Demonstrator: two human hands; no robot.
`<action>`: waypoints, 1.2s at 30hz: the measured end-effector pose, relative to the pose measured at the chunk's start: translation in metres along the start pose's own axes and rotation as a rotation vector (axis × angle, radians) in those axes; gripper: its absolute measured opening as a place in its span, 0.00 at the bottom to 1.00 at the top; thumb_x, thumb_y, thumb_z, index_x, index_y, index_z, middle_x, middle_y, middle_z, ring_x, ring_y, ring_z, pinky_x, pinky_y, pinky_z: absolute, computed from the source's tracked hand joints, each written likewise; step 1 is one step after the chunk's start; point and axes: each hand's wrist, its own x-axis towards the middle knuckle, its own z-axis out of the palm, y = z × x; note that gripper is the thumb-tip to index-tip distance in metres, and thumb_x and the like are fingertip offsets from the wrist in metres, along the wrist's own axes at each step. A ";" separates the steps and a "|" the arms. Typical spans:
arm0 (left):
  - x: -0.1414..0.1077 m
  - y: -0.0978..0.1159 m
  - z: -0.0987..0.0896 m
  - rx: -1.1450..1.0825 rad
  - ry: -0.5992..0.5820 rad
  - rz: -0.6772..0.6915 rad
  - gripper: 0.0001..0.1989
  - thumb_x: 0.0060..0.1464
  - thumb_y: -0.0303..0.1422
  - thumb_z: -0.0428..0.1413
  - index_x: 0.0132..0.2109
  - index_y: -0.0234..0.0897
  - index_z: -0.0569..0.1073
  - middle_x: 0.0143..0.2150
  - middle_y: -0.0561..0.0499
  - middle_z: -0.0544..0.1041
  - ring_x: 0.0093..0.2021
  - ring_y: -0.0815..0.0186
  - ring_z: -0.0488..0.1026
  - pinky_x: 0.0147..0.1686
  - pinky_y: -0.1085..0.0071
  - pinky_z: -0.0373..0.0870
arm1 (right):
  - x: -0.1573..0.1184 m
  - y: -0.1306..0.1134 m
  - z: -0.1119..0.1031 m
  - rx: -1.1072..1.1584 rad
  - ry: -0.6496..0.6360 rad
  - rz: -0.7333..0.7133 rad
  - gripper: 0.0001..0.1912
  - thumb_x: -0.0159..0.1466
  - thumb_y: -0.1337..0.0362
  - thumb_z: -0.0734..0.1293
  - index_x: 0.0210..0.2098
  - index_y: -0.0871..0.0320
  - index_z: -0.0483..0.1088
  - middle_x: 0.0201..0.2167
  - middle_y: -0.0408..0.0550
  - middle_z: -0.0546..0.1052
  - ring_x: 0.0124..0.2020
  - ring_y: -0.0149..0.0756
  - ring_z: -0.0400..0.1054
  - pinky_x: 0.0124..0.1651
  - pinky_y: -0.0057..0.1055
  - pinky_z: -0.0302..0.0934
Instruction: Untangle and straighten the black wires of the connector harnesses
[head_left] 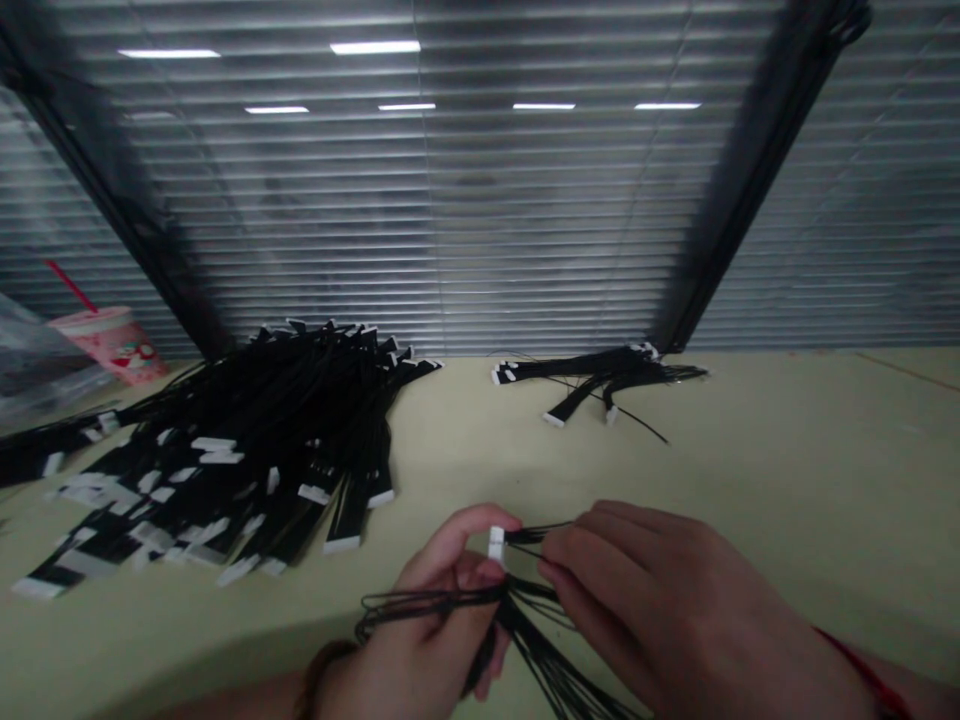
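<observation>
My left hand is closed on a white connector with thin black wires, pinched between thumb and forefinger near the bottom centre. More black wires loop over its thumb and fan out below, toward the lower right. Just right of the connector, my right hand has its fingers pressed together around the thin black wires that leave the connector. The palm side of my right hand is hidden.
A large pile of black cables with white connectors covers the table's left side. A smaller cable group lies at the back, right of centre. A pink cup with a red straw stands far left. Blinds rise behind the table.
</observation>
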 end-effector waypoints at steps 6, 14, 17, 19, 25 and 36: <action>-0.003 0.001 0.002 0.013 0.002 -0.047 0.17 0.60 0.46 0.46 0.48 0.40 0.63 0.15 0.62 0.58 0.14 0.77 0.54 0.12 0.84 0.49 | 0.000 -0.003 0.002 0.009 -0.018 -0.034 0.11 0.66 0.68 0.57 0.28 0.60 0.63 0.19 0.44 0.65 0.22 0.29 0.57 0.26 0.25 0.49; -0.004 0.006 0.003 0.039 -0.032 -0.136 0.24 0.57 0.52 0.46 0.48 0.36 0.64 0.14 0.63 0.58 0.13 0.77 0.53 0.11 0.84 0.48 | -0.002 -0.004 0.008 0.254 -0.061 -0.007 0.09 0.61 0.76 0.59 0.28 0.58 0.63 0.24 0.41 0.68 0.24 0.31 0.58 0.27 0.30 0.48; -0.002 0.003 0.002 0.018 -0.006 -0.098 0.21 0.57 0.50 0.47 0.47 0.37 0.64 0.14 0.63 0.58 0.13 0.77 0.52 0.11 0.84 0.49 | 0.001 -0.001 0.002 0.186 -0.044 -0.001 0.10 0.61 0.76 0.57 0.28 0.57 0.64 0.24 0.42 0.68 0.24 0.33 0.59 0.26 0.31 0.49; 0.001 0.002 0.001 0.015 0.053 -0.051 0.18 0.59 0.48 0.47 0.47 0.39 0.62 0.15 0.63 0.58 0.13 0.77 0.53 0.11 0.85 0.49 | 0.000 0.003 -0.008 0.106 0.017 0.026 0.10 0.62 0.73 0.56 0.29 0.57 0.65 0.24 0.43 0.68 0.24 0.34 0.60 0.26 0.32 0.51; 0.009 0.006 -0.001 0.016 0.256 0.022 0.16 0.58 0.45 0.50 0.47 0.41 0.60 0.18 0.64 0.58 0.14 0.77 0.54 0.12 0.85 0.51 | -0.023 0.021 -0.023 0.055 -0.111 -0.029 0.14 0.52 0.76 0.55 0.19 0.55 0.65 0.13 0.42 0.67 0.11 0.32 0.58 0.15 0.32 0.43; 0.002 -0.002 -0.002 0.006 0.098 0.035 0.15 0.60 0.47 0.47 0.47 0.42 0.59 0.17 0.63 0.59 0.14 0.77 0.53 0.12 0.84 0.49 | 0.013 0.000 0.010 0.789 -0.452 0.370 0.12 0.62 0.69 0.59 0.24 0.56 0.69 0.20 0.35 0.70 0.22 0.21 0.61 0.27 0.20 0.51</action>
